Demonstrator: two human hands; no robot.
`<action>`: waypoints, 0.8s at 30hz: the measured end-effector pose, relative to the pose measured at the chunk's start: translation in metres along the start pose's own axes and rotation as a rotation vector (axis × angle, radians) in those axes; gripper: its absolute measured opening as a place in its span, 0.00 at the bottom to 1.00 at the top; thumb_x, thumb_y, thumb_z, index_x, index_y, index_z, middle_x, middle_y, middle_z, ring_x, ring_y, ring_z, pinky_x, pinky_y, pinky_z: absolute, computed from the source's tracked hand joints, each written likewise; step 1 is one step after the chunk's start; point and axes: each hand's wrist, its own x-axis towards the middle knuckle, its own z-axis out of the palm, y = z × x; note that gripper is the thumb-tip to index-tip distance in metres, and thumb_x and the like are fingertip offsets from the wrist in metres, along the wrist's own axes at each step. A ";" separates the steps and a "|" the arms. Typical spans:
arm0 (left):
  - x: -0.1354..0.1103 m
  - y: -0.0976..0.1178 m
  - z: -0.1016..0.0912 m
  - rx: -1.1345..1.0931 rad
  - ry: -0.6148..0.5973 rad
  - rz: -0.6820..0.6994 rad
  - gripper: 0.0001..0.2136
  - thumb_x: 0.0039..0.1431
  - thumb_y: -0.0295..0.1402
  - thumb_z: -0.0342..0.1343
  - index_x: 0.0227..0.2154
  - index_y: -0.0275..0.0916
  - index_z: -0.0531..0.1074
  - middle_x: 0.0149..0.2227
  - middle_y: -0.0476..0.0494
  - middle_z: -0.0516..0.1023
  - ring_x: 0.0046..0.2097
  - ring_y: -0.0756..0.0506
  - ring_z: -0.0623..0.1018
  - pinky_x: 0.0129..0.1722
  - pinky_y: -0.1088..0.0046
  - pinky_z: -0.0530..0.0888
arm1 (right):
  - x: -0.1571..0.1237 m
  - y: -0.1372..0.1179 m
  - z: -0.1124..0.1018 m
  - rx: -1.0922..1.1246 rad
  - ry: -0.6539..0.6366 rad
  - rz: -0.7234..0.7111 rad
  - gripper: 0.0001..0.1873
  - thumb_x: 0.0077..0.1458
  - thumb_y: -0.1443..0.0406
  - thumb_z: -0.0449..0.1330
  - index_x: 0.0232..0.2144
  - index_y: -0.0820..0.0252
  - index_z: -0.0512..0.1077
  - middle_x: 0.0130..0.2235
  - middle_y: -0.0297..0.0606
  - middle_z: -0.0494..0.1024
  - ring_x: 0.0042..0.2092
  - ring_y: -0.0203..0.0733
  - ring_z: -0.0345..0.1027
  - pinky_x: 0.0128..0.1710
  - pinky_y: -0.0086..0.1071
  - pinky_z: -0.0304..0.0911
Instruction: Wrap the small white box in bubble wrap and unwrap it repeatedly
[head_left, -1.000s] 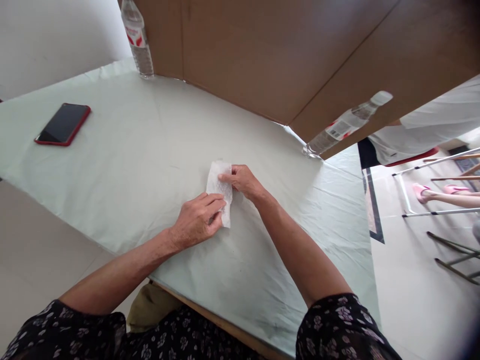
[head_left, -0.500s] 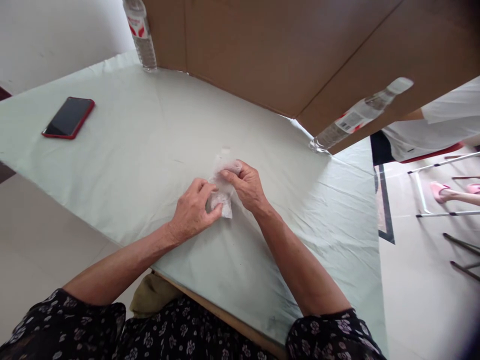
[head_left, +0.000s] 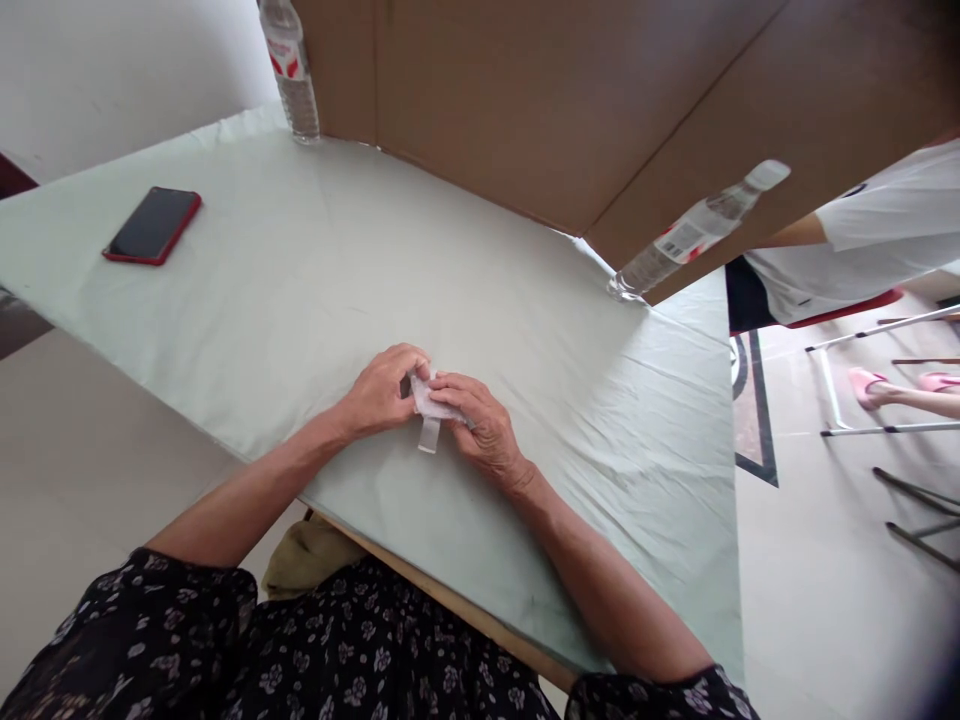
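Between my two hands is a small whitish, translucent packet [head_left: 433,402] that looks like bubble wrap. A short clear strip [head_left: 429,436], like tape, sticks out from its near side over the cloth. My left hand [head_left: 381,392] pinches the packet's left end between thumb and fingers. From the right, my right hand [head_left: 484,425] lies over it, fingers pressed on its top and thumb underneath. What is inside the packet cannot be seen, and the fingers cover much of it.
A pale green cloth [head_left: 300,260] covers the table. A red-cased phone [head_left: 154,225] lies at the left. Two water bottles [head_left: 292,85] [head_left: 694,235] stand against a large brown cardboard panel [head_left: 480,110]. Beyond the right edge are a person in a white sleeve [head_left: 885,205] and metal-framed stools.
My right hand has turned and moved nearer me, its fingers now over the packet. The packet has turned and looks more compact; the strip now points toward me. My view has shifted slightly.
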 end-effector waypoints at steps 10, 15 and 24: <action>-0.007 -0.005 -0.001 -0.034 -0.015 0.091 0.14 0.56 0.30 0.57 0.47 0.38 0.71 0.60 0.31 0.74 0.58 0.39 0.77 0.55 0.62 0.75 | -0.005 0.015 0.004 -0.117 -0.064 -0.117 0.18 0.63 0.73 0.53 0.51 0.53 0.74 0.55 0.45 0.81 0.62 0.47 0.70 0.60 0.49 0.69; 0.002 0.005 0.000 -0.285 0.063 -0.195 0.11 0.52 0.35 0.59 0.38 0.38 0.73 0.37 0.44 0.81 0.33 0.48 0.79 0.32 0.74 0.75 | 0.020 0.006 -0.006 0.101 -0.081 0.146 0.18 0.63 0.71 0.52 0.49 0.53 0.76 0.52 0.41 0.82 0.55 0.44 0.76 0.57 0.43 0.70; 0.004 0.018 -0.006 -0.171 0.013 -0.413 0.16 0.59 0.45 0.52 0.25 0.38 0.70 0.22 0.51 0.69 0.27 0.50 0.69 0.28 0.73 0.66 | 0.012 0.003 0.004 0.405 -0.116 0.586 0.44 0.51 0.50 0.69 0.66 0.54 0.60 0.58 0.48 0.75 0.55 0.51 0.73 0.54 0.45 0.71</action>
